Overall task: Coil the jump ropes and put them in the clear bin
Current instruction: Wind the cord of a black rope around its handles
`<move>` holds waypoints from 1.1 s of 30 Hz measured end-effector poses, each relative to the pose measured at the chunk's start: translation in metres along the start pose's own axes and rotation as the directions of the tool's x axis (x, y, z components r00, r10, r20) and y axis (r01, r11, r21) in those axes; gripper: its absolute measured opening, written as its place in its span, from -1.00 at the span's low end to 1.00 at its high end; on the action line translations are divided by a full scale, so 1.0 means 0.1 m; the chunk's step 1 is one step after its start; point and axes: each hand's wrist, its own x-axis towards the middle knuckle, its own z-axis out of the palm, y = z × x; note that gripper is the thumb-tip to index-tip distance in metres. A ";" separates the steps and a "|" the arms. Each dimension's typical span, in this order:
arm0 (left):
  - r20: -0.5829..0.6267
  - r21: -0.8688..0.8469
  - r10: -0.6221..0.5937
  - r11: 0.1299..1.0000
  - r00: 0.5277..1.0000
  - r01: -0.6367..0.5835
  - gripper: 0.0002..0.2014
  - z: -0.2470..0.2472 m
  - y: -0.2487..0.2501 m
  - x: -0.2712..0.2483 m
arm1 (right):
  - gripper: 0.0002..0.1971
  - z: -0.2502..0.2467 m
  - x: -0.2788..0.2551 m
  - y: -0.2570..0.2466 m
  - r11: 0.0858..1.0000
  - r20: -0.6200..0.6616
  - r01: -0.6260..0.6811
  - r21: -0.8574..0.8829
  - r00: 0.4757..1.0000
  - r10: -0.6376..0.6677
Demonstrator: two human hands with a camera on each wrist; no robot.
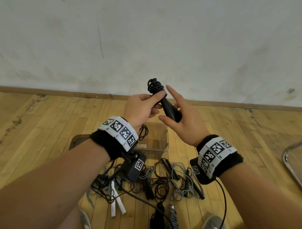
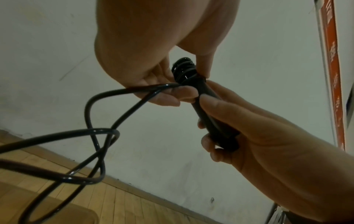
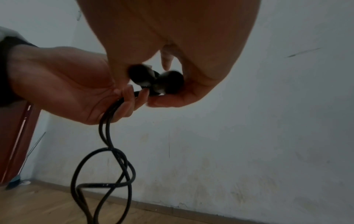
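I hold a black jump rope up in front of the wall. Its two handles (image 1: 167, 108) lie side by side, with cord wound round their tops (image 1: 155, 86). My right hand (image 1: 181, 114) grips the handles (image 2: 210, 113) with its lower fingers, index finger straight. My left hand (image 1: 156, 100) pinches the cord just below the wound part (image 2: 187, 71). The loose cord (image 2: 95, 131) hangs in loops from my left fingers. In the right wrist view the handle ends (image 3: 170, 81) face the camera. The clear bin (image 1: 166, 137) stands on the floor below my hands.
A tangle of black, grey and brown jump ropes (image 1: 161, 182) lies on the wooden floor before my shoes (image 1: 212, 228), with a white-handled pair (image 1: 116, 204) at its left. A metal chair leg (image 1: 293, 164) curves in at the right. The wall is close ahead.
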 end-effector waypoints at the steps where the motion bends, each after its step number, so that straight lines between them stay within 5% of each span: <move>1: 0.022 -0.015 -0.004 1.000 1.000 0.004 -0.69 0.00 0.00 0.00 | -0.15 -0.02 0.00 -0.01 0.998 -0.003 -0.022 0.063 1.000 0.023; 5: 0.104 -0.091 -0.034 0.995 0.994 0.043 -0.72 0.01 -0.03 0.01 | -0.27 -0.06 0.00 -0.06 0.850 0.075 -0.291 0.440 0.955 0.289; 8: 0.176 -0.082 0.000 0.997 0.984 0.014 -0.73 0.02 -0.06 0.01 | -0.47 -0.07 0.00 -0.08 0.770 0.146 -0.351 0.533 0.934 0.325; 12: 0.187 0.146 0.112 0.979 0.976 -0.140 -0.67 -0.02 -0.08 0.06 | -0.59 -0.16 0.00 -0.11 0.797 0.111 -0.300 0.524 0.952 0.285; 16: 0.222 0.504 0.183 0.820 0.958 -0.273 -0.51 -0.07 -0.10 0.08 | -0.51 -0.18 -0.03 -0.09 0.858 0.079 -0.274 0.434 0.961 0.267; 22: 0.142 0.692 0.232 0.672 0.962 -0.264 -0.21 -0.08 -0.09 0.09 | -0.44 -0.15 -0.02 -0.03 0.965 -0.065 -0.205 0.165 0.974 0.218; 26: 0.094 0.594 0.156 0.784 0.983 -0.181 -0.33 -0.08 -0.05 0.10 | -0.37 -0.16 -0.03 0.00 0.976 -0.140 -0.177 -0.130 0.977 0.158; 29: 0.122 0.370 0.106 0.918 0.987 -0.144 -0.60 -0.09 -0.05 0.10 | -0.38 -0.17 -0.03 -0.02 0.955 -0.167 -0.190 -0.226 0.974 0.154; 33: 0.195 0.252 0.063 0.961 0.979 -0.111 -0.84 -0.07 -0.06 0.07 | -0.46 -0.18 -0.02 -0.01 0.939 -0.212 -0.205 -0.275 0.966 0.149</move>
